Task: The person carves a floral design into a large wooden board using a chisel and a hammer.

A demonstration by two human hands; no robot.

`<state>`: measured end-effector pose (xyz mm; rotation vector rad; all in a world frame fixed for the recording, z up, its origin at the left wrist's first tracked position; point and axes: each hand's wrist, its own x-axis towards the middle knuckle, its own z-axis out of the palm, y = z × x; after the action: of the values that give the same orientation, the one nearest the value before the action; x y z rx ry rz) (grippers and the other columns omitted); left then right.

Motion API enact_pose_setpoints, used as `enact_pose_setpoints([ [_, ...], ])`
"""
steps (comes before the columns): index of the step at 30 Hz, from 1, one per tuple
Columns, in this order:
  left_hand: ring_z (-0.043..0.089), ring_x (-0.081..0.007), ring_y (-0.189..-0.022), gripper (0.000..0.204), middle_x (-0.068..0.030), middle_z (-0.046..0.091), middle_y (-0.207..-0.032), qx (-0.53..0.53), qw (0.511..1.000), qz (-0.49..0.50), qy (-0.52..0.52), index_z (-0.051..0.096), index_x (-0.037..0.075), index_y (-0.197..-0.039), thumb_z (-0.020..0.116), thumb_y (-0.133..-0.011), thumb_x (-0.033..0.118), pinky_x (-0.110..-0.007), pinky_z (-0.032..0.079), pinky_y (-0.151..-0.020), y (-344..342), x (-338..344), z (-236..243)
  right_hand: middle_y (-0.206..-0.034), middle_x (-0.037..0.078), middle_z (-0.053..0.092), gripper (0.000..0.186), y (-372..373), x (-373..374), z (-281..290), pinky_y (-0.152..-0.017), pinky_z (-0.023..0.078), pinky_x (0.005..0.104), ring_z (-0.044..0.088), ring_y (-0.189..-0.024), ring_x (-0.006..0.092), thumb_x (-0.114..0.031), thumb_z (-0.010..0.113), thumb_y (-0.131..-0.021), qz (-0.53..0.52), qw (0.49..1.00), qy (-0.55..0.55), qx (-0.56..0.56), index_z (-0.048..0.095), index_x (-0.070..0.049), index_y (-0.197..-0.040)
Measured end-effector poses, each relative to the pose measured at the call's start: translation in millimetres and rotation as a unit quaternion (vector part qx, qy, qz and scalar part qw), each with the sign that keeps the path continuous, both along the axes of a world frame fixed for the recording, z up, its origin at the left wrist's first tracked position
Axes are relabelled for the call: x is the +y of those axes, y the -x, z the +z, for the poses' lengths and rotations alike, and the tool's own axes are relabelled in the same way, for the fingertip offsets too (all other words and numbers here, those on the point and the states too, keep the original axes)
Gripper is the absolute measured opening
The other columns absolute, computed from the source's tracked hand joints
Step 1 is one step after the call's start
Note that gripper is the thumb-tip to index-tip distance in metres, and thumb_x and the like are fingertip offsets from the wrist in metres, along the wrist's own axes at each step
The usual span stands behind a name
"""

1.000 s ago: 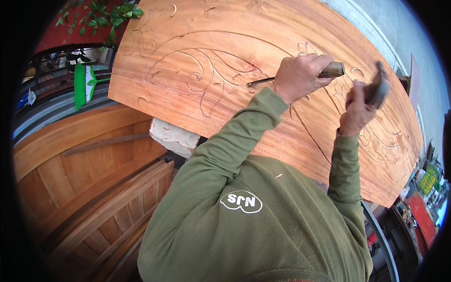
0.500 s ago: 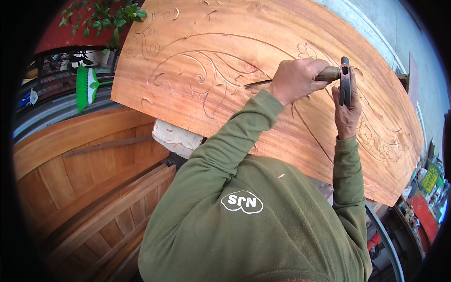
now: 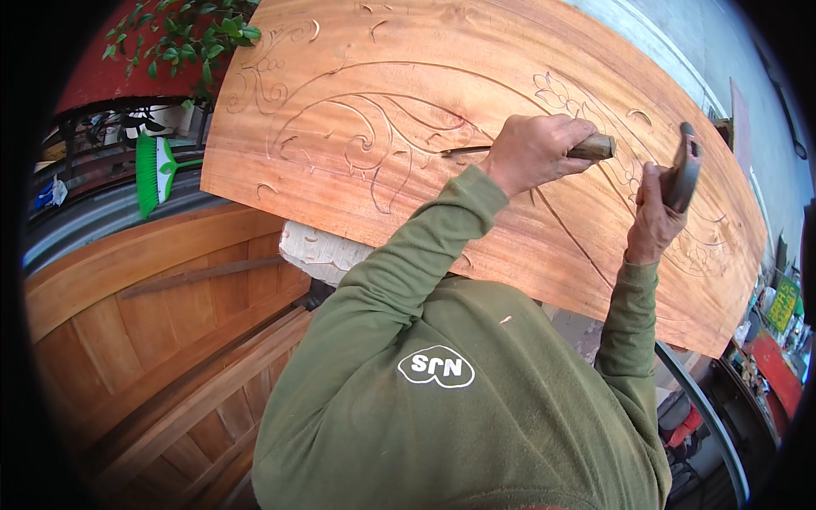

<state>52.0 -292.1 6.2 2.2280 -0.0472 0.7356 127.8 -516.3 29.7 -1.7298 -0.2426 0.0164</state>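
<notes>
"What is worrying you at the left?"

"A rough, off-white block is showing beneath the near edge of the broad, orange-brown wooden panel, which is stretching across the scene from left to right. If the panel were resting loosely there, blows could be rocking it and making the cut stray."

"And further right?"

"A slim chisel with a dark metal blade and a brown wooden handle is pointing left, its tip meeting the curling carved scrollwork. Held too flat, it could be skidding over those lines."

"What are the hands doing?"

"The left hand is wrapping tightly around the chisel, the handle's end jutting out rightward; a slackening grip could be letting the blade twist. Rightmost, the right hand is gripping a dark, narrow, slotted tool, apart from the handle. An off-centre swing could be glancing onto the left knuckles."
</notes>
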Motion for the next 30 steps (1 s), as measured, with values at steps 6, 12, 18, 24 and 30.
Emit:
enact_pose_setpoints([
  [6,0.072,-0.0264,-0.076,0.040,-0.0055,0.070,-0.085,0.014,0.999,-0.046,-0.007,0.067,0.016,-0.110,0.084,-0.078,0.033,-0.038,0.057,-0.062,-2,-3,4,-0.091,0.000,0.063,0.044,56,30,-24,-0.065,0.047,0.0193,0.057,-0.075,0.0060,-0.001,0.069,-0.097,-0.026,0.998,-0.016,-0.055,0.056,-0.008,-0.138],
  [12,0.072,-0.0234,-0.078,0.039,-0.0035,0.073,-0.088,0.042,0.995,-0.077,-0.041,0.070,0.017,-0.111,0.084,-0.078,0.034,-0.036,0.059,-0.061,13,-6,-6,-0.074,-0.002,0.057,0.010,44,12,4,-0.053,0.038,0.0221,0.047,-0.061,0.0043,-0.007,0.071,-0.098,-0.090,0.991,-0.096,0.034,0.061,-0.005,-0.101],
  [18,0.072,-0.0266,-0.074,0.035,-0.0066,0.069,-0.080,0.149,0.975,-0.136,-0.098,0.067,0.015,-0.106,0.082,-0.081,0.032,-0.040,0.056,-0.058,52,15,23,-0.124,0.007,0.062,0.063,109,25,-42,-0.087,0.052,0.0265,0.061,-0.105,0.0098,0.000,0.067,-0.098,0.047,0.998,0.016,0.041,0.042,-0.007,-0.156],
  [24,0.068,-0.0270,-0.068,0.050,-0.0095,0.065,-0.082,0.231,0.961,-0.139,-0.066,0.066,0.009,-0.123,0.084,-0.079,0.027,-0.039,0.055,-0.059,201,24,87,-0.148,0.013,0.056,0.068,129,3,-33,-0.107,0.048,0.0316,0.059,-0.129,0.0173,0.001,0.066,-0.098,0.001,0.992,0.098,0.080,0.038,-0.009,-0.160],
  [30,0.071,-0.0330,-0.080,0.055,-0.0150,0.073,-0.095,0.337,0.926,0.163,-0.043,0.067,0.009,-0.132,0.084,-0.083,0.029,-0.041,0.056,-0.067,272,74,43,-0.109,0.013,0.076,0.065,126,-41,-23,-0.078,0.058,0.0332,0.074,-0.092,0.0189,-0.013,0.077,-0.091,0.024,0.936,0.348,-0.035,0.052,-0.011,-0.151],
])
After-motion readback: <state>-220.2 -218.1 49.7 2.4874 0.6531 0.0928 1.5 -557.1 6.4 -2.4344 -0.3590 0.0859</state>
